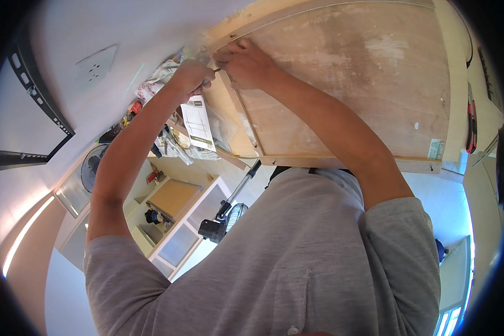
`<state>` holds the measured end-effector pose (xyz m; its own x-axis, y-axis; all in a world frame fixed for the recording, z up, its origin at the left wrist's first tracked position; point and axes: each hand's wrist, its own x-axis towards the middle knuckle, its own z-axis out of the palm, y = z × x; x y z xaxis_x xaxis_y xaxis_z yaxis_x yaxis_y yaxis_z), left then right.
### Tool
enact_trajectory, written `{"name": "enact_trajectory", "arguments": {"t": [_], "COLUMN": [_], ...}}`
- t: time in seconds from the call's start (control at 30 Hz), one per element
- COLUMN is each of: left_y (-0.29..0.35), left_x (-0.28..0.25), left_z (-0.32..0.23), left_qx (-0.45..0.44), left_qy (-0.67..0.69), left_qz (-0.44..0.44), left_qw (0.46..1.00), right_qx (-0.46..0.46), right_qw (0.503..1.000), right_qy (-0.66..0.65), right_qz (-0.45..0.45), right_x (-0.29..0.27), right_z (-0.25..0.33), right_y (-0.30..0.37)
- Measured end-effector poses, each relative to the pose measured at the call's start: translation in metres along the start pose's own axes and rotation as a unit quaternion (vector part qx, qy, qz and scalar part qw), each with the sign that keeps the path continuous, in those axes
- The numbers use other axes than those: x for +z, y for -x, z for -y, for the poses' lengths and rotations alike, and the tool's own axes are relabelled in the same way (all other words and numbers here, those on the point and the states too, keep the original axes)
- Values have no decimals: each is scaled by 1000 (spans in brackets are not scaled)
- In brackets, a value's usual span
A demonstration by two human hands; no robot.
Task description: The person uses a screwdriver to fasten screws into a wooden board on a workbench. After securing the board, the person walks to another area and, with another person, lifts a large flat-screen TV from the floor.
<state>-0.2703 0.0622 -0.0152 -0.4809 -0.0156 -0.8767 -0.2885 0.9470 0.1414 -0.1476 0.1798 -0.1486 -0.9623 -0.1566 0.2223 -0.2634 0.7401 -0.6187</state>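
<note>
A large wooden panel (353, 84) with a raised wooden frame round its edge lies in front of me, stained and pale in patches. At the left side of that frame, near its far corner, my right hand (245, 64) grips the edge with bent fingers. Just left of it, my left hand (193, 77) is closed round a thin dark rod (217, 70), whose short end points at the frame beside my right hand. Most of the rod is hidden in the fingers, so its kind does not show. Below my left hand lies a white printed sheet (197, 124).
Plastic bags (176, 150) and small clutter crowd the panel's left side. A red and black utility knife (472, 123) lies at the right. A black metal bracket (42, 103) hangs at the left wall; a standing fan (221, 225) and a white shelf unit (176, 243) are below.
</note>
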Motion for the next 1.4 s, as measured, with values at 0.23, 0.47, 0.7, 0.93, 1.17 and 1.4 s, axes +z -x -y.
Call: {"name": "enact_trajectory", "arguments": {"t": [0.23, 0.47, 0.7, 0.93, 1.17, 1.4], "left_y": [25, 11, 7, 21, 32, -11], "left_x": [23, -1, 4, 13, -22, 28], "left_z": [-12, -10, 1, -2, 0, 115], "left_qx": [276, 176, 247, 287, 246, 167], "left_qy": [-694, -345, -419, -665, -446, 353], "left_qz": [-99, -17, -84, -76, -104, -62], "left_qw": [658, 922, 870, 686, 854, 919], "right_qx": [-1, -4, -9, -15, -16, 83], "right_qw": [999, 1000, 999, 999, 999, 989], "right_qy": [-27, 10, 14, 18, 6, 74], "right_qz": [-39, 26, 33, 29, 35, -100], "right_x": [0, -9, -3, -8, -5, -20], "right_z": [0, 1, -1, 0, -1, -18], "right_y": [0, 1, -1, -1, 1, -20]}}
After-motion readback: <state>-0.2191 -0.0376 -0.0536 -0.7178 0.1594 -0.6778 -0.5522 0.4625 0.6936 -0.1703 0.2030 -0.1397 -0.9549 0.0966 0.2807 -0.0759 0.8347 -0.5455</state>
